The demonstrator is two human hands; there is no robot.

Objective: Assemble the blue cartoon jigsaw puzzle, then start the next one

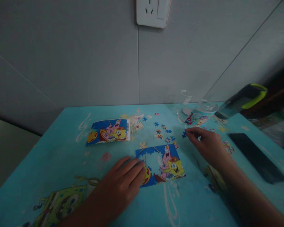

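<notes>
A partly joined jigsaw puzzle (176, 168) with a yellow and a pink cartoon figure lies on the turquoise cartoon-print table cover; a gap shows in its middle and left. My left hand (126, 176) rests flat with fingers stretched over the puzzle's left edge, hiding part of it. Beyond the puzzle's right side, my right hand (204, 142) pinches a small blue puzzle piece (184, 134) between thumb and fingertip, just above or at the table. Several loose pieces (168, 131) lie scattered between that hand and the puzzle's top edge.
A picture packet (109, 130) matching the puzzle lies at back left. A clear plastic cup (201, 113), a clear container (186, 107) and a dark bottle with a lime-green trim (242, 97) stand at back right. A dark phone-like slab (257, 157) lies right of my arm.
</notes>
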